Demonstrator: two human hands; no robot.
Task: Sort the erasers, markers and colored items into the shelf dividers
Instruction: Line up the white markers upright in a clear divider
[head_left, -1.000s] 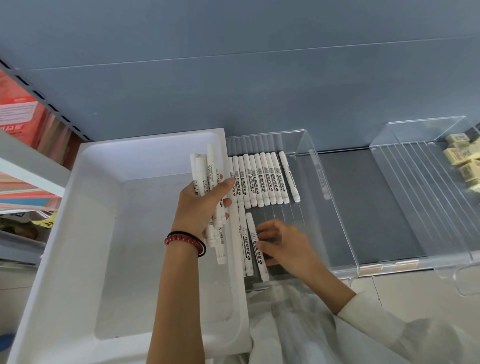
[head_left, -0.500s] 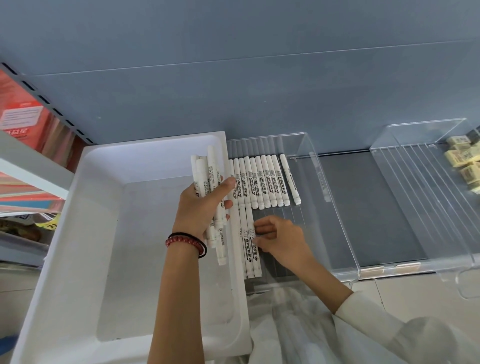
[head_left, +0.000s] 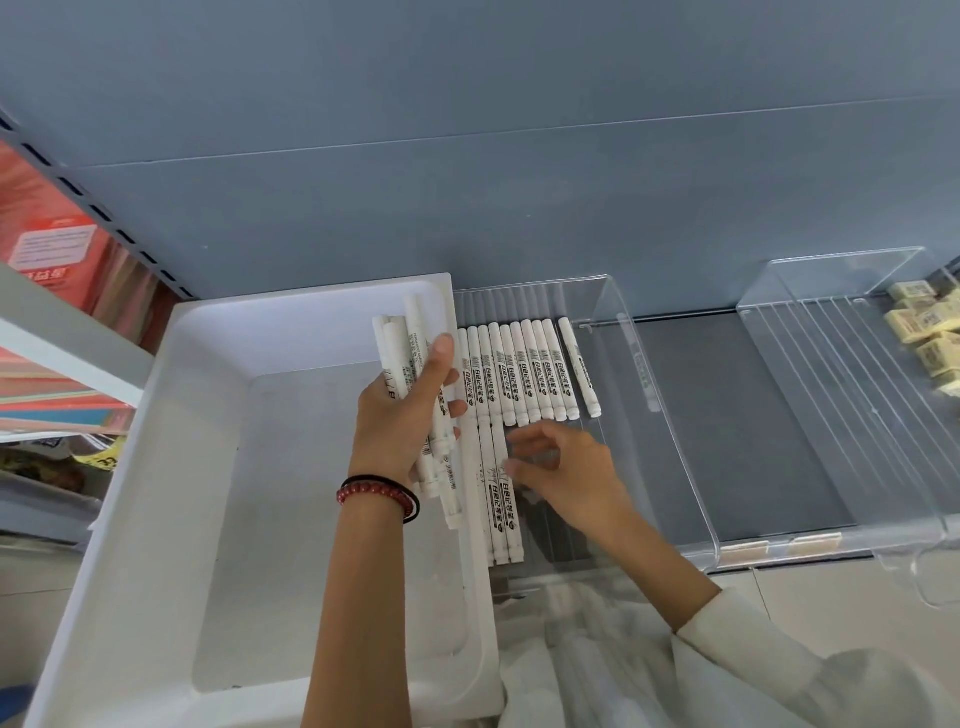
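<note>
My left hand (head_left: 400, 421) grips a bundle of white markers (head_left: 415, 374) over the right edge of the white bin (head_left: 156, 467). A back row of several white markers (head_left: 519, 379) lies side by side in the clear shelf divider (head_left: 654, 415), with one marker (head_left: 579, 366) a little apart at the right. Three more markers (head_left: 498, 509) lie in a front row. My right hand (head_left: 566, 478) hovers just right of that front row, fingers loosely bent, holding nothing. Yellowish erasers (head_left: 930, 332) sit in another clear divider (head_left: 831, 395) at the far right.
A blue-grey back wall (head_left: 467, 182) closes the shelf. Dark shelf surface (head_left: 727, 415) shows between the two dividers. Red and coloured paper packs (head_left: 57, 291) stand on the neighbouring shelf at the left. White cloth (head_left: 597, 665) lies below the divider's front edge.
My right hand pushed the third front-row marker straight against the other two, then let go and lifted slightly to the right. My left hand kept its bundle in place.
</note>
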